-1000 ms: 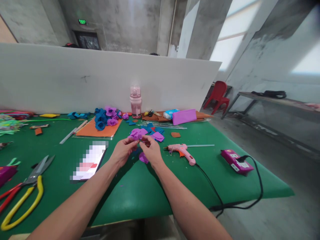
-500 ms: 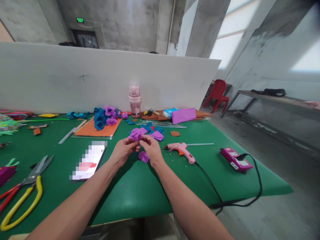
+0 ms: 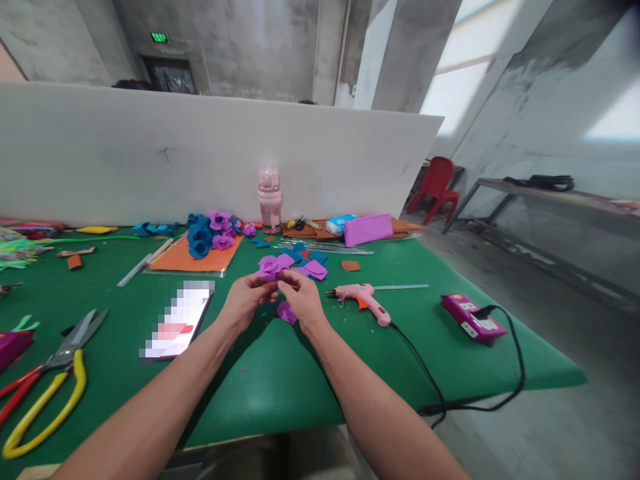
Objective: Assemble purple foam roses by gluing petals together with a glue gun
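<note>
Purple foam flower (image 3: 271,267) pinched in left hand (image 3: 246,301) and right hand (image 3: 301,301) grips; no readable writing.

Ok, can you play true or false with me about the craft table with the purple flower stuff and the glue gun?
1. Both hands pinch a small purple piece. True: the left hand and the right hand meet on the purple piece.
2. The pink glue gun is in the right hand. False: it lies on the green table, to the right of that hand.
3. The yellow-handled scissors lie on the left side of the table. True.
4. The pink bottle is tipped over. False: it stands upright by the white board.
5. Blue and purple flowers sit on an orange sheet. True.
</note>
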`<control>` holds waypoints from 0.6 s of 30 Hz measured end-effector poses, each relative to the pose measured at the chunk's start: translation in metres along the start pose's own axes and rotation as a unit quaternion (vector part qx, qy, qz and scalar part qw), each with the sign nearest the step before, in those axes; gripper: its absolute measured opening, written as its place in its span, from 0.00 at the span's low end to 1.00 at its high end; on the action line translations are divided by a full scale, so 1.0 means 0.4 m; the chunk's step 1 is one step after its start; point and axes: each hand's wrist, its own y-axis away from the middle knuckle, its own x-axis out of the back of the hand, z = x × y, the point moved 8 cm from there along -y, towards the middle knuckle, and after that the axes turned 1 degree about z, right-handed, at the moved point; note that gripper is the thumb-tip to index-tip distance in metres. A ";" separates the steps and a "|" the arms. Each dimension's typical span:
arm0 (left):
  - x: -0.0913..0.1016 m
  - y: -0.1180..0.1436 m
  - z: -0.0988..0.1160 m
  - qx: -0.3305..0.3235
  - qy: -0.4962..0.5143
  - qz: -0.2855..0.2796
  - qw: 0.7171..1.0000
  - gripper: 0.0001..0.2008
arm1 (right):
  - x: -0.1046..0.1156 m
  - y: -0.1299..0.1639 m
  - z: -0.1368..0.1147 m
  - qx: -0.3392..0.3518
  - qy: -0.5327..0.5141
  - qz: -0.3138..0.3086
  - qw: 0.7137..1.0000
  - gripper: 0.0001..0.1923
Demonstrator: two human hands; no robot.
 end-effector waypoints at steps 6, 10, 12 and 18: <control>0.003 -0.001 -0.001 0.003 -0.001 0.006 1.000 0.17 | 0.007 0.012 -0.036 0.060 0.099 0.009 0.993 0.12; 0.008 -0.004 -0.005 0.000 0.001 0.010 1.000 0.17 | 0.003 0.017 -0.045 0.082 0.102 0.006 0.991 0.12; 0.008 -0.005 -0.004 -0.002 -0.001 0.009 1.000 0.18 | 0.003 0.014 -0.037 0.070 0.074 0.004 0.995 0.12; -0.001 0.003 0.001 0.012 0.006 0.005 1.000 0.17 | 0.005 -0.002 0.013 -0.035 -0.082 -0.003 0.996 0.13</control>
